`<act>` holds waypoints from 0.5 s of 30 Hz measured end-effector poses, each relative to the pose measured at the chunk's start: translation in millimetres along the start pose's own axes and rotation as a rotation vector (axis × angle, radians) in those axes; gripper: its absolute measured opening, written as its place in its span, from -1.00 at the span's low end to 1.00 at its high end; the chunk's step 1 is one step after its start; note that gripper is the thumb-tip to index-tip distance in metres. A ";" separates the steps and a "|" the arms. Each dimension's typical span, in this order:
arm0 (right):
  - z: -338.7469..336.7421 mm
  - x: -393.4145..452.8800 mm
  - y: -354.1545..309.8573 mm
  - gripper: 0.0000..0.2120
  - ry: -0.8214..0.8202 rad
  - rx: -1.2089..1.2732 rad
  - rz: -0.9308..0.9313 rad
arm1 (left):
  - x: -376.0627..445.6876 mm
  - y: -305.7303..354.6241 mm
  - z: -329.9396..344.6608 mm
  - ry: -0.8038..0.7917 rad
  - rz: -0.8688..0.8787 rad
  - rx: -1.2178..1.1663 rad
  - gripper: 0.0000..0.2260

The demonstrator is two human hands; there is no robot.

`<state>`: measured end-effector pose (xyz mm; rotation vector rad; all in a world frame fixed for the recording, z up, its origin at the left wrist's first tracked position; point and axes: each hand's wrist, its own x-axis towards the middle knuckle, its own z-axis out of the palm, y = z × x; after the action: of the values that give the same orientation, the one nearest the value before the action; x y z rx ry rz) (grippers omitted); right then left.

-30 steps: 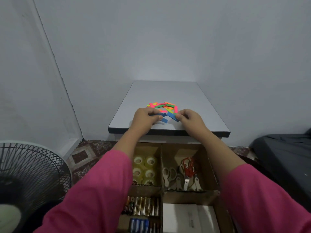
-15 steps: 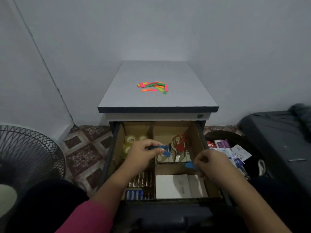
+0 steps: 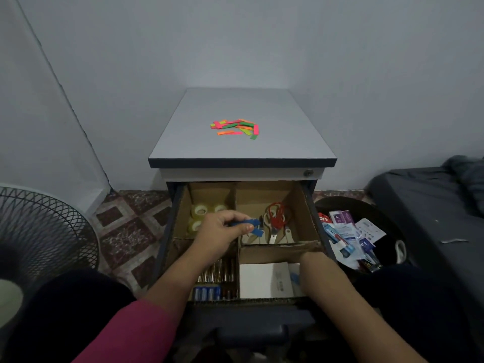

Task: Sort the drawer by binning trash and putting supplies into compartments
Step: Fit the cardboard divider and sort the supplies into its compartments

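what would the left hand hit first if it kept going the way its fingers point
Probably the scissors. The left hand holds blue strips and points right, across the cardboard divider toward the scissors' compartment. How high it is above them is unclear.

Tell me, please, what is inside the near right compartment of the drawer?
A white paper pad lies in the near right compartment, with a blue strip at its right edge. The right hand reaches in and covers that corner, so its fingers and anything under them are hidden.
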<state>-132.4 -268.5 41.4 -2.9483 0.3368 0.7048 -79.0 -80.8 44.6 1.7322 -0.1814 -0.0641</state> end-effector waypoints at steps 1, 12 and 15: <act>-2.7 -1.5 -0.6 -0.75 -0.039 -0.007 0.009 | 0.2 -0.4 0.2 -0.009 0.001 0.008 -0.83; -46.7 -6.1 33.0 -0.80 0.121 0.379 0.022 | -14.9 11.2 35.1 -0.538 0.107 0.416 -0.87; -65.6 -4.9 34.0 -0.80 -0.150 0.499 0.159 | -11.3 5.8 63.7 -0.694 0.252 0.706 -0.83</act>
<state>-116.1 -309.7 100.7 -2.4036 0.6340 0.7280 -99.9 -142.0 38.9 2.3095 -1.0304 -0.4625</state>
